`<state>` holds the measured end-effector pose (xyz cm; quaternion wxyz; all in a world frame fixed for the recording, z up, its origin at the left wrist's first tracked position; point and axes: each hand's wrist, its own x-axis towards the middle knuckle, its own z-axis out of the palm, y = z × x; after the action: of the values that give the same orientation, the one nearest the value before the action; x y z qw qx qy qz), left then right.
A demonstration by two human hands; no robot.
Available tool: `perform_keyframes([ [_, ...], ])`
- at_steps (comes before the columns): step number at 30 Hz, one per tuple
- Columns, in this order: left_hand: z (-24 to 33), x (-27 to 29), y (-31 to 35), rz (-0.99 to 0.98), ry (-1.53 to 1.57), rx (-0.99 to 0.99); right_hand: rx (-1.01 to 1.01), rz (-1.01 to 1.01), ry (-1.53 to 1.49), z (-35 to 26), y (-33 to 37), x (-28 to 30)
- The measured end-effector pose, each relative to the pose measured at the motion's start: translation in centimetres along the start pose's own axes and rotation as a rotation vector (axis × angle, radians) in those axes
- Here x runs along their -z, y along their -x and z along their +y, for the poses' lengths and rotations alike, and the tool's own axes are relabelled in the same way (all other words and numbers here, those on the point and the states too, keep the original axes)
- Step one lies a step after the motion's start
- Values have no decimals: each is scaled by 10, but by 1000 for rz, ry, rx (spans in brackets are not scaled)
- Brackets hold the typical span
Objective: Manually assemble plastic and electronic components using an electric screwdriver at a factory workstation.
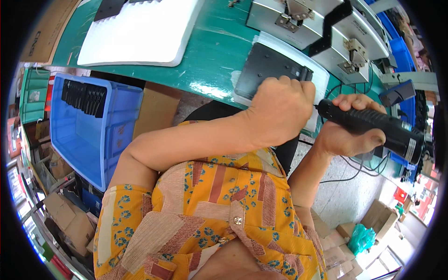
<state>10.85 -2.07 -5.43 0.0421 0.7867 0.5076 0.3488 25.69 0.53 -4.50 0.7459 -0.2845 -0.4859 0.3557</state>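
Observation:
My right hand point(345, 135) is wrapped round a black electric screwdriver point(373, 122), its tip pointing left at my left hand. Close by that tip, my left hand point(282, 112) is closed, knuckles up. Its fingertips are turned away, so what it pinches is hidden. Just beyond my left hand lies a flat black plate point(263, 65) with small marks on its face and a raised strip along its right end. Under the plate is a white foam pad point(322, 70), partly covered by the plate and my hand.
Silver metal fixtures with latches point(284, 23) stand behind the plate on the green table point(205, 51). A white foam tray point(135, 35) with dark parts is at the far left. A blue bin point(79, 135) holding several black pieces stands left. Cables point(368, 170) hang at the right.

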Motion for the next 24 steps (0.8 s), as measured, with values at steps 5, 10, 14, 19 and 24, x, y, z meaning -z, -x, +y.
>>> perform_keyframes([
  [5,4,7,1,23,20,45,-18,9,-11,2,-2,2],
  [10,9,34,-2,251,265,55,-158,24,-317,0,-13,32],
  [14,-3,66,-4,401,208,8,-38,22,28,-13,-20,19],
  [19,-34,107,8,511,369,149,42,24,111,-18,-30,1],
  [24,-50,138,33,415,587,362,78,26,210,-25,-26,-13],
])
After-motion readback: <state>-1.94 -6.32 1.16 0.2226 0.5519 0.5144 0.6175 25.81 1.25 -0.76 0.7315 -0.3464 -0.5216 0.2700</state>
